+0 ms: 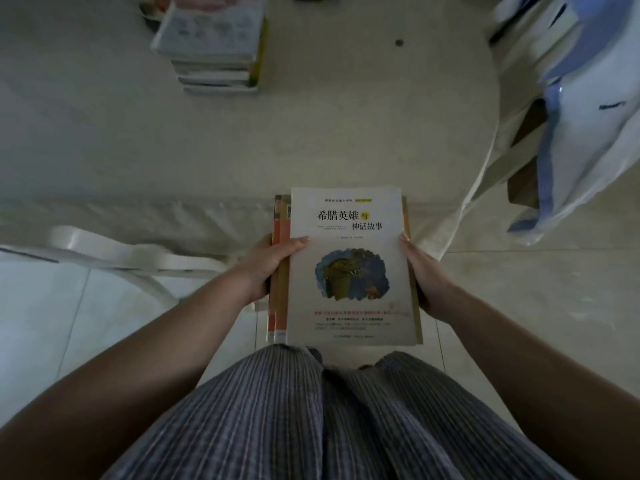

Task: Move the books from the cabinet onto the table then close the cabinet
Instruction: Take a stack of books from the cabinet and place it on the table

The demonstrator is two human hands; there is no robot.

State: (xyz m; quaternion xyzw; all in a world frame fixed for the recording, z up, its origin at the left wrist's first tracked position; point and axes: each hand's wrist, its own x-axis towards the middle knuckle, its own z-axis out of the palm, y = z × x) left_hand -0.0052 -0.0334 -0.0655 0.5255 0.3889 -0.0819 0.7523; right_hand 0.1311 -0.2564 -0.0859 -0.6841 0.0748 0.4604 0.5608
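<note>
At the table's near edge, the left hand (268, 263) and right hand (427, 278) are clamping a small stack of books (349, 268) from both sides, held level. Judging by the pile of books (214, 46) sitting at eleven o'clock on the table (104, 133), the load is best carried forward flat and lowered beside it, fingers releasing last.

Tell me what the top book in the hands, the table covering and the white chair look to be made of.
Top book: paper, a soft matte cover by the look, since it shows printed art and no glare. Table covering: off-white cloth, likely woven; it wrinkles and drapes over the edge. White chair: smooth and glossy with highlights, probably painted wood or plastic; I cannot tell which.
</note>
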